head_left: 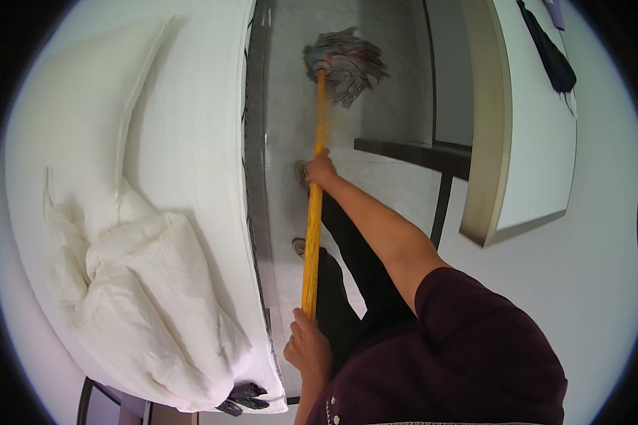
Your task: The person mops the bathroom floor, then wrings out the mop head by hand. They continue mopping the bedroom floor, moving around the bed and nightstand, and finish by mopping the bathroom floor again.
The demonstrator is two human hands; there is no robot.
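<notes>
My right hand (pixel 322 170) is closed round the yellow handle of a mop (pixel 310 255), partway along its length. Lower down, my left hand (pixel 310 346) grips the same handle near its top end. At the far end, the mop head (pixel 344 65), made of grey cloth strips, rests spread out on the grey tiled floor (pixel 397 191). It lies in the gap between a white-covered bed and a piece of furniture.
Left of the handle runs the bed (pixel 205 156), with a pillow (pixel 85 106) and a crumpled white quilt (pixel 142 304). A white desk-like unit (pixel 542 149) with a dark lower rail (pixel 411 152) stands on the right. My shoes (pixel 300 248) are beside the bed's edge.
</notes>
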